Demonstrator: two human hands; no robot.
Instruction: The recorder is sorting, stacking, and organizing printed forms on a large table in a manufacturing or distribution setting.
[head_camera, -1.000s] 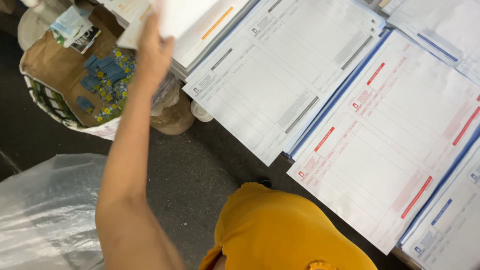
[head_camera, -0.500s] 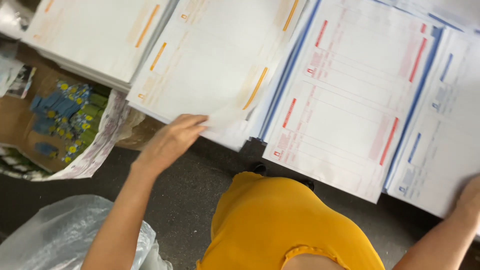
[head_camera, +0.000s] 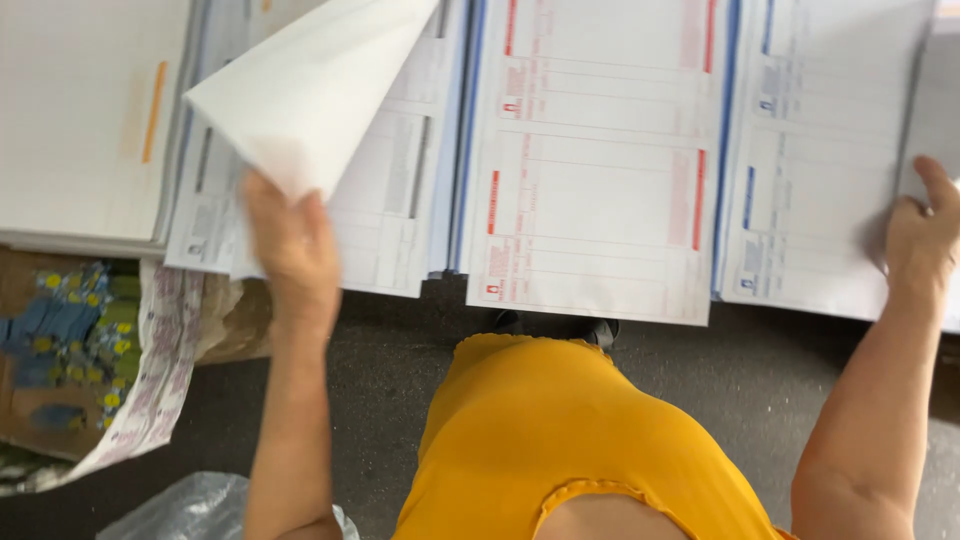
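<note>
Nearest me, below my yellow top (head_camera: 560, 440), a clear plastic bag (head_camera: 170, 505) lies on the dark floor (head_camera: 400, 350), with a carton of blue and yellow packets (head_camera: 70, 350) under the worktop's left end.

My left hand (head_camera: 290, 245) has its grip pinched shut on the lifted sheet (head_camera: 320, 80), which curls up white-side-out above the grey-printed stack (head_camera: 390, 190) at the worktop's near edge. I hold it by one lower corner only, so I judge it could crease there, or drag the sheet beneath off the overhanging edge.

My right hand (head_camera: 920, 235) lies flat on the blue-printed stack (head_camera: 810, 170), thumb raised, fingers spread and closed on nothing. That stack also overhangs; a push could fan it.

Between them sits the red-printed stack (head_camera: 600, 160); far left, an orange-marked stack (head_camera: 80, 110).

The worktop itself is wholly hidden under paper, the stacks' far ends are cut off, and the curled sheet hides its own printed face and my fingertips.
</note>
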